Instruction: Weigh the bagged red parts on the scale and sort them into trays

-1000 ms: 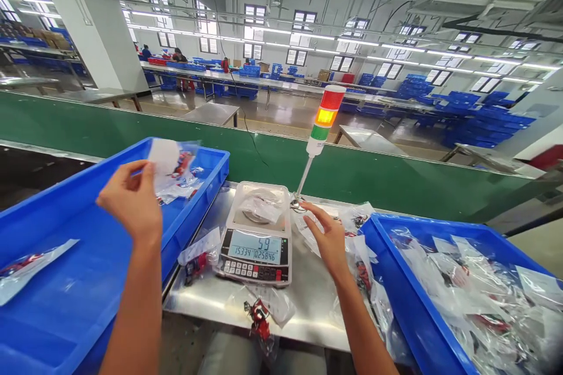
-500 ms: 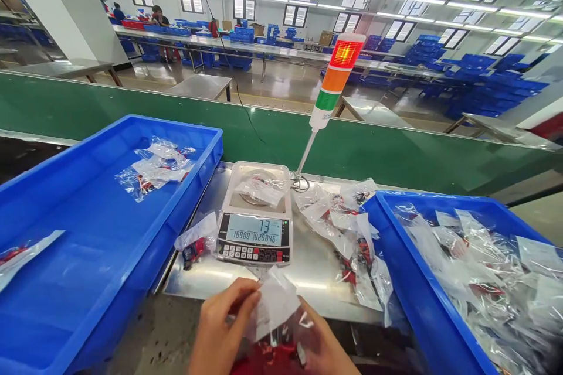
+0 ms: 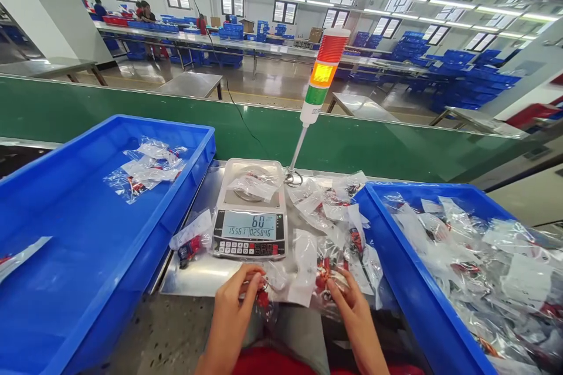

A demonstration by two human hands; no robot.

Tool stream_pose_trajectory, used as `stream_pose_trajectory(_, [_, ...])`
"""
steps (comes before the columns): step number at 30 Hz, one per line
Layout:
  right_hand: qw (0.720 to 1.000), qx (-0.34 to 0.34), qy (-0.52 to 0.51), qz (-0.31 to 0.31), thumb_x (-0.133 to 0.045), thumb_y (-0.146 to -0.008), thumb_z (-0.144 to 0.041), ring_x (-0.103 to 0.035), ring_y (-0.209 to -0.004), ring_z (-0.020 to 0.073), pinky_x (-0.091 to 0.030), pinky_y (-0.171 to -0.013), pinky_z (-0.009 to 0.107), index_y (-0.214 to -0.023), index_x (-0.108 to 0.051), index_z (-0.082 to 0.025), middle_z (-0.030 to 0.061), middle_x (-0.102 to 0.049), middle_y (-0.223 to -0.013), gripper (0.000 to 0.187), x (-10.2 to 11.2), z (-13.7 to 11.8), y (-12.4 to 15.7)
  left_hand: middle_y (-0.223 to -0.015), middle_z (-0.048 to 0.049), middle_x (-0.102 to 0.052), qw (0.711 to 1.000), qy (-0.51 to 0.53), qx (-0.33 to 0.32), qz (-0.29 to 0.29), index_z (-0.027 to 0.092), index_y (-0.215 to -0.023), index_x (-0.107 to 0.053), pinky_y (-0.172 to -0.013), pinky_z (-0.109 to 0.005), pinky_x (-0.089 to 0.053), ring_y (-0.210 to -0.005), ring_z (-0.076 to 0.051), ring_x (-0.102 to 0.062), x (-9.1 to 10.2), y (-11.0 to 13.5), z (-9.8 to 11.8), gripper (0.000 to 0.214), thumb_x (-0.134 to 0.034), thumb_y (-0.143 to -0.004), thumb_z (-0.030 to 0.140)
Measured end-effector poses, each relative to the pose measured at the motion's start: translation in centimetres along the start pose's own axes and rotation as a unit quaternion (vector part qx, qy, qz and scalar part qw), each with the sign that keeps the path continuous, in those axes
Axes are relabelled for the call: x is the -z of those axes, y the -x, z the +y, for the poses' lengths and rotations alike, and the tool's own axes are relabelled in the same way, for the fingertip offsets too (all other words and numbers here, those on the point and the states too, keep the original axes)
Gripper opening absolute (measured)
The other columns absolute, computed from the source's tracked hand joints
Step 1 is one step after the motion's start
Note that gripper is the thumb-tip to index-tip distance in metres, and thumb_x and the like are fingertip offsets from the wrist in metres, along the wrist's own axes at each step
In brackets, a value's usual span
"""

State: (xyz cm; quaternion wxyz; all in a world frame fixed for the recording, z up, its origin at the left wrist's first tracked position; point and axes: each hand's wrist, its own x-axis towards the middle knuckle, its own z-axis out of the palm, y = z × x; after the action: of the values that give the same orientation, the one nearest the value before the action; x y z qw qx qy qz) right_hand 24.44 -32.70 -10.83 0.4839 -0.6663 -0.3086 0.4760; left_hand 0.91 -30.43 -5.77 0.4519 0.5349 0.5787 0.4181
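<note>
Parted since the earlier frame, where both were at one bag, the left hand and right hand now work on separate bags; the lamp shows amber instead of red, and the scale reads 60 instead of 13. Left thumb and forefinger are nearly together, pinching the left bag at the near edge of the bench. Right thumb and fingers are half curled on the right bag, just beside it; whether they grip or merely rest cannot be told. Another bag lies on the scale's pan. Good handling would probably mean pinching the film rather than the loose parts, keeping the two bags separate, and leaving the scale untouched. Fingers hide part of each bag's contents; film glare obscures the rest, and the frame cuts off both trays.
</note>
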Motion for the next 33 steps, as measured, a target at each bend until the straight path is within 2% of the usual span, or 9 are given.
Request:
stream_pose_trajectory(4, [0.981, 0.075, 0.175, 0.039, -0.065, -0.073, -0.070, -0.074, -0.091, 0.0345, -0.058, -0.082, 0.044, -0.115, -0.067, -0.020, 0.0116, -0.079, -0.095, 0.066, 1.1, 1.5, -1.7, -0.088, -0.0029, -0.076, 0.999, -0.042, -0.016, 0.029, 0.025, -0.088, -0.071, -0.074, -0.027, -0.059, -0.080, -0.019, -0.074, 0.3, -0.2, -2.0, 0.030, -0.051, -0.093, 0.047])
stream_pose_trajectory(8, [0.935, 0.155, 0.317, 0.043, -0.052, -0.086, -0.060, -0.074, -0.088, 0.0339, -0.055, -0.084, 0.049, -0.117, -0.070, -0.020, 0.0127, -0.078, -0.102, 0.054, 1.3, 1.8, -2.0, -0.092, -0.0015, -0.076, 0.995, -0.083, -0.056, -0.016, 0.027, -0.091, -0.072, -0.079, -0.029, -0.058, -0.084, -0.020, -0.073, -0.2, 0.1, -4.0, 0.025, -0.051, -0.093, 0.041])
stream_pose_trajectory(12, [0.885, 0.264, 0.353, 0.152, -0.041, -0.098, -0.054, -0.070, -0.094, 0.0307, -0.052, -0.089, 0.046, -0.105, -0.071, -0.019, 0.0137, -0.076, -0.107, 0.047, 2.7, 0.3, -2.7, -0.093, -0.0027, -0.077, 0.994, -0.081, -0.058, -0.045, 0.026, -0.092, -0.072, -0.078, -0.030, -0.059, -0.083, -0.021, -0.074, -0.6, 0.4, -4.9, 0.027, -0.051, -0.094, 0.042])
stream_pose_trajectory(17, [0.806, 0.306, 0.431, 0.267, -0.029, -0.098, -0.064, -0.055, -0.121, 0.0382, -0.044, -0.100, 0.053, -0.130, -0.060, -0.011, 0.0218, -0.064, -0.129, 0.069, 5.6, -0.1, -4.9, -0.093, -0.0032, -0.077, 0.995, -0.077, -0.056, -0.039, 0.026, -0.091, -0.072, -0.075, -0.029, -0.060, -0.083, -0.021, -0.075, -0.2, 0.3, -4.3, 0.029, -0.051, -0.095, 0.045])
stream_pose_trajectory(20, [0.819, 0.220, 0.453, 0.273, -0.024, -0.096, -0.067, -0.061, -0.115, 0.0406, -0.049, -0.091, 0.052, -0.138, -0.054, -0.008, 0.0250, -0.062, -0.133, 0.078, 6.9, 0.9, -5.9, -0.090, -0.0011, -0.077, 0.992, -0.091, -0.073, -0.039, 0.026, -0.090, -0.072, -0.072, -0.026, -0.060, -0.080, -0.019, -0.075, 0.3, 0.0, -3.2, 0.026, -0.052, -0.095, 0.042])
stream_pose_trajectory(24, [0.835, 0.143, 0.441, 0.296, -0.025, -0.092, -0.070, -0.070, -0.094, 0.0405, -0.052, -0.079, 0.050, -0.132, -0.062, -0.012, 0.0216, -0.073, -0.114, 0.079, 7.6, 0.7, -5.7, -0.092, 0.0004, -0.077, 0.978, -0.147, -0.151, -0.007, 0.025, -0.093, -0.070, -0.076, -0.025, -0.059, -0.083, -0.018, -0.074, 1.7, -1.4, -0.7, 0.020, -0.053, -0.098, 0.034])
stream_pose_trajectory(29, [0.854, 0.189, 0.339, 0.347, -0.041, -0.083, -0.081, -0.073, -0.089, 0.0392, -0.053, -0.083, 0.051, -0.126, -0.067, -0.016, 0.0188, -0.073, -0.116, 0.083, 6.7, -2.9, -3.2, -0.106, -0.0046, -0.075, 0.904, -0.245, -0.332, 0.112, 0.023, -0.110, -0.067, -0.093, -0.033, -0.057, -0.101, -0.020, -0.070, 3.4, -6.6, 3.8, 0.018, -0.053, -0.099, 0.025])
stream_pose_trajectory(31, [0.868, 0.225, 0.276, 0.346, -0.051, -0.080, -0.080, -0.073, -0.091, 0.0370, -0.053, -0.089, 0.050, -0.125, -0.068, -0.017, 0.0172, -0.073, -0.119, 0.079, 5.6, -4.4, -2.3, -0.126, -0.0078, -0.070, 0.885, -0.274, -0.364, 0.092, 0.022, -0.123, -0.064, -0.108, -0.042, -0.050, -0.123, -0.024, -0.061, 3.0, -9.5, 5.0, 0.028, -0.057, -0.096, 0.020])
stream_pose_trajectory(33, [0.885, 0.255, 0.212, 0.326, -0.059, -0.081, -0.074, -0.072, -0.099, 0.0353, -0.053, -0.095, 0.049, -0.126, -0.068, -0.017, 0.0157, -0.072, -0.122, 0.073, 4.3, -5.8, -1.8, -0.143, -0.0078, -0.061, 0.899, -0.264, -0.345, 0.049, 0.022, -0.130, -0.061, -0.119, -0.048, -0.039, -0.140, -0.026, -0.047, 1.8, -12.5, 5.6, 0.044, -0.066, -0.087, 0.015])
